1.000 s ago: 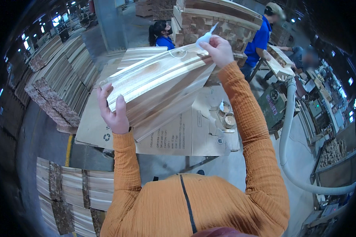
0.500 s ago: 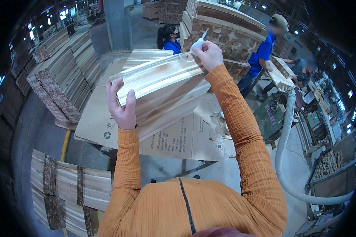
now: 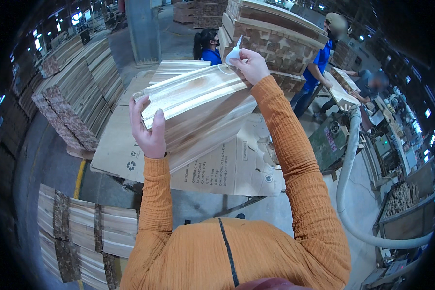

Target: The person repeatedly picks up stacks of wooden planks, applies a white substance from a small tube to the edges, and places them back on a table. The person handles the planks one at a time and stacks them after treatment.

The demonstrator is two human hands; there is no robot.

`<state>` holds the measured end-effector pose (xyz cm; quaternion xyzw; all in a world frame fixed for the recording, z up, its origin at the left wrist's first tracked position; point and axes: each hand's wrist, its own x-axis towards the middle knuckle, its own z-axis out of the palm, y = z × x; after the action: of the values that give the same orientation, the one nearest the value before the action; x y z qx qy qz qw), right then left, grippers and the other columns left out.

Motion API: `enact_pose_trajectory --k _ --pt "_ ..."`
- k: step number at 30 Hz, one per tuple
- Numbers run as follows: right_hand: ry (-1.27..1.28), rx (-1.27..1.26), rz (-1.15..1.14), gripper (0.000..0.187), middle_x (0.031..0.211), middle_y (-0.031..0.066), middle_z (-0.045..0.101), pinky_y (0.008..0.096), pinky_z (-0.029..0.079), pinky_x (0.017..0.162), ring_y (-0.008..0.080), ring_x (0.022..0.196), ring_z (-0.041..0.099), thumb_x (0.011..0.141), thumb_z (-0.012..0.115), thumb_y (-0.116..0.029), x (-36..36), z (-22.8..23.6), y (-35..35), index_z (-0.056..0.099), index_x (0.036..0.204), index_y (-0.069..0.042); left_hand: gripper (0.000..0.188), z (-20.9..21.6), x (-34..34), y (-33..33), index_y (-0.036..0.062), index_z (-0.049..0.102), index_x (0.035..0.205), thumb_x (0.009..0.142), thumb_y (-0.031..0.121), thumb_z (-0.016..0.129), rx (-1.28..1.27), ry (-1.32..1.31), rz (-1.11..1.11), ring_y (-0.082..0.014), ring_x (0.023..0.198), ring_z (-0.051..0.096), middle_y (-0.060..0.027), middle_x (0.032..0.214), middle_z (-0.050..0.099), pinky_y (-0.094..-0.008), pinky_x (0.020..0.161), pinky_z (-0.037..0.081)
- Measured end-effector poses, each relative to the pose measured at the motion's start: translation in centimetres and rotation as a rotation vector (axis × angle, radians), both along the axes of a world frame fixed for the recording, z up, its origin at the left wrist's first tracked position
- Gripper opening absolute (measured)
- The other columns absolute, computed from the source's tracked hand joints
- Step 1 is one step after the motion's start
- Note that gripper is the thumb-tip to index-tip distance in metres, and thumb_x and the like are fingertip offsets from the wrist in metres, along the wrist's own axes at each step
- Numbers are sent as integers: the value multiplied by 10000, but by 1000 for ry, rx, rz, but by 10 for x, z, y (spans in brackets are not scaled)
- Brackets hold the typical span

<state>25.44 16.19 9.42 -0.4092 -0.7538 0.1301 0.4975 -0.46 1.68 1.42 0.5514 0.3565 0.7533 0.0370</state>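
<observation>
Both arms reach up and forward, the left hand (image 3: 149, 131) open-fingered and gripping, the right hand (image 3: 250, 65) closed, pinching.

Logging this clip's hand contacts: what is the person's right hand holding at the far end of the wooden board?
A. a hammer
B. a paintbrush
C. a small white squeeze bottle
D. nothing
C: the right hand grips a small white squeeze bottle against the far end of the wooden board.

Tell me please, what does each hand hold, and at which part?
Left hand grips the near end of the wooden board. Right hand holds a small white squeeze bottle by its body.
</observation>
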Motion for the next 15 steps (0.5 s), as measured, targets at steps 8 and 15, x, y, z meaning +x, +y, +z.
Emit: enact_pose_trajectory --k 8,15 --pt "74 -108 75 201 847 69 638 267 461 711 131 753 584 801 637 -158 9 0 -3 624 954 -28 391 -1 1 -1 5 519 1121 780 185 586 -4 20 -7 -263 1065 488 -202 1254 430 -365 948 349" --pt "34 -85 104 231 829 64 640 278 457 710 140 753 586 798 638 -212 7 -1 -3 624 934 -25 397 0 0 -3 7 519 1126 778 186 586 -2 19 -6 -258 1061 489 -212 1281 403 -363 942 353"
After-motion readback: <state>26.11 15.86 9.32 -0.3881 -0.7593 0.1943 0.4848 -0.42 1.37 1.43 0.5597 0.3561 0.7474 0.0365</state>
